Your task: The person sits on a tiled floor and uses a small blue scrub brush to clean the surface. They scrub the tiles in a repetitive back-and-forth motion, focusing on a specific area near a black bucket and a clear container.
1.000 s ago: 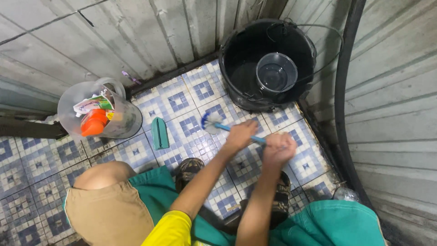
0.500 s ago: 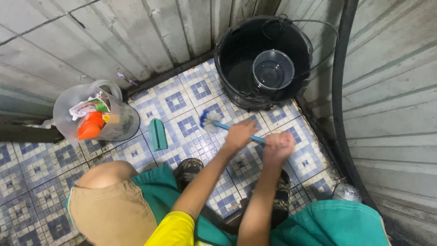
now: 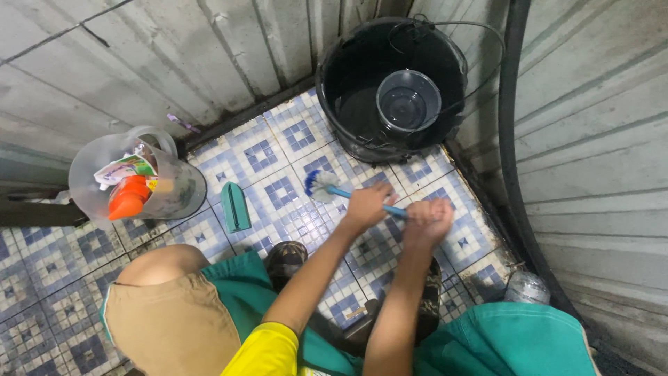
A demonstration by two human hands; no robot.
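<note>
Brush [image 3: 327, 186] lay low over the blue-and-white tiled floor [image 3: 278, 157], its white bristle head resting on the tiles just in front of the black bucket [image 3: 348, 76] and its blue handle slanting back toward the person. Both hands were closed around that handle: the left hand [image 3: 365, 205] gripped it nearer the bristles, and the right hand [image 3: 428, 223] held the far end in a fist, the two hands just beside each other. A clear dipper [image 3: 408, 101] sat inside the bucket, which stood in the corner against the grey walls. A green scrubber [image 3: 235, 207] lay on the tiles to the left of the brush head, apart from it. Farther left, a clear pitcher [image 3: 174, 195] lay tilted near the wall with an orange bottle [image 3: 126, 197] and packets inside. A thick black hose [image 3: 511, 139] ran along the right-hand wall.
</note>
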